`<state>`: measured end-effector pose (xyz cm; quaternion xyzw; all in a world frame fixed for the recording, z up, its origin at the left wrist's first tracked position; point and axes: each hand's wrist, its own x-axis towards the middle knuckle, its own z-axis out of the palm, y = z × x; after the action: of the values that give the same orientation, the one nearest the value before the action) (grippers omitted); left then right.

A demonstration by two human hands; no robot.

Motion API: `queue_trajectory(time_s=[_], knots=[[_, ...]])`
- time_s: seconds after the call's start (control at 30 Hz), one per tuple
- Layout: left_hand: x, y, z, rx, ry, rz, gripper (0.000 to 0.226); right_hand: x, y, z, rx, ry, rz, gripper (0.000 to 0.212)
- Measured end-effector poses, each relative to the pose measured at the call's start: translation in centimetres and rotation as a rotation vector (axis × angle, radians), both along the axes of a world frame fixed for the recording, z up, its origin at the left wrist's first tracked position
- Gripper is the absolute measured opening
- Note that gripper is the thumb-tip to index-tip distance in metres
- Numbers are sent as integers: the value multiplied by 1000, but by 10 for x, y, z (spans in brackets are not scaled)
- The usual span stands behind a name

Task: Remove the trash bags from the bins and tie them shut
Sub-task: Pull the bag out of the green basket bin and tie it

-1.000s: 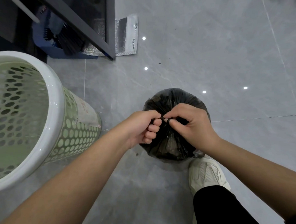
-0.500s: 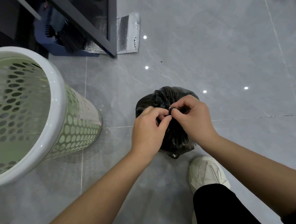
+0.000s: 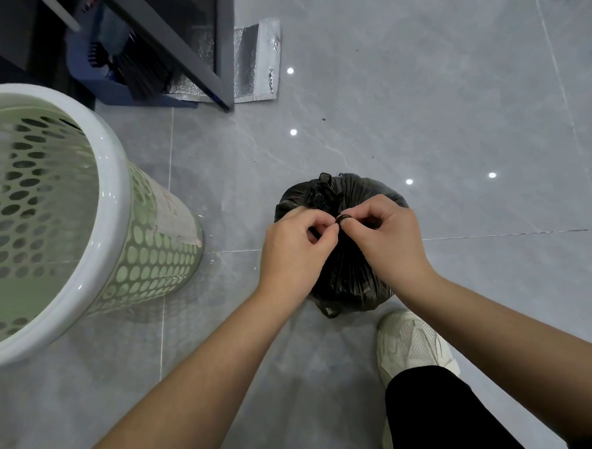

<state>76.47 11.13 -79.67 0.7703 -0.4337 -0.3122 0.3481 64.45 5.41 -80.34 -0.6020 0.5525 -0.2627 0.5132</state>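
A full black trash bag (image 3: 350,276) sits on the grey tiled floor in the middle of the view. Its gathered top is bunched into a twisted neck. My left hand (image 3: 296,248) and my right hand (image 3: 388,236) meet over that neck, each pinching a twisted strand of the bag between thumb and fingers. A loose flap of black plastic sticks up behind my hands. To the left stands a pale green perforated bin (image 3: 47,216) with a white rim, with no bag in it.
A dark metal frame (image 3: 189,48) stands at the top left, with a blue dustpan and black brush (image 3: 118,69) under it and a silver foil pouch (image 3: 257,63) beside it. My white shoe (image 3: 412,343) rests just below the bag. Grey floor tiles stretch to the right.
My left hand has risen from beside the bag to meet the right hand above the neck. The bag's top is drawn tighter and the bag looks more compact.
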Motion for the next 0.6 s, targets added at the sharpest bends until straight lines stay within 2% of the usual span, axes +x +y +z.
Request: queue_trajectory(time_s=[0.23, 0.4, 0.5, 0.6], knots=[[-4, -1, 10, 83, 171, 52, 9, -2, 5, 1, 27, -7, -55, 14], [0, -2, 11, 69, 127, 49, 10, -1, 6, 2, 61, -35, -24, 9], [5, -4, 8, 56, 58, 5, 9, -6, 5, 3, 94, -72, 42, 15], [11, -5, 7, 52, 12, -73, 13, -10, 2, 6, 302, -177, 115, 17]])
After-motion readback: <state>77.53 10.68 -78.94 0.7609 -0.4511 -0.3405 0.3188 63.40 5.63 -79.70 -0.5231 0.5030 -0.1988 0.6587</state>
